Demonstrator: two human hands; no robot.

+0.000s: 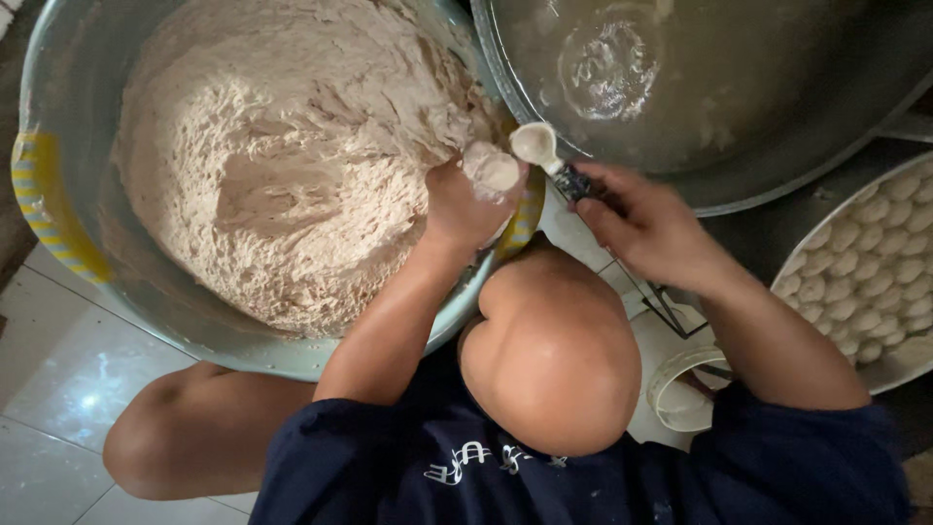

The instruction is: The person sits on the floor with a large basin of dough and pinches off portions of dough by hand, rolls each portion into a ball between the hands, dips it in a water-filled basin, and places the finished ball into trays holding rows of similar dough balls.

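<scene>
The person sits low on the tiled floor point(58, 350), knees bent, so that the big basin point(68, 117) of pale dough point(282, 156) in the upper left of the frame is close to both arms. The left hand point(466, 204) is closed around a small lump of dough point(493, 167), which comes out at the top of the fist, just over the right rim of the basin. It seems to be squeezed upward like this so a round piece can be cut off. The right hand point(641, 224), in the middle right of the frame, grips the dark handle of a small spoon point(536, 146). The pale bowl of the spoon is just beside the lump, on its right, almost touching it.

Behind the hands, in the upper right, stands a wide metal pan point(777, 97) with cloudy liquid, perhaps kept near for dipping the spoon. At the right edge, a round tray point(899, 365) carries many small dough balls point(865, 282) in close rows. A white ring-shaped container point(680, 389) lies on the floor beside the right forearm.
</scene>
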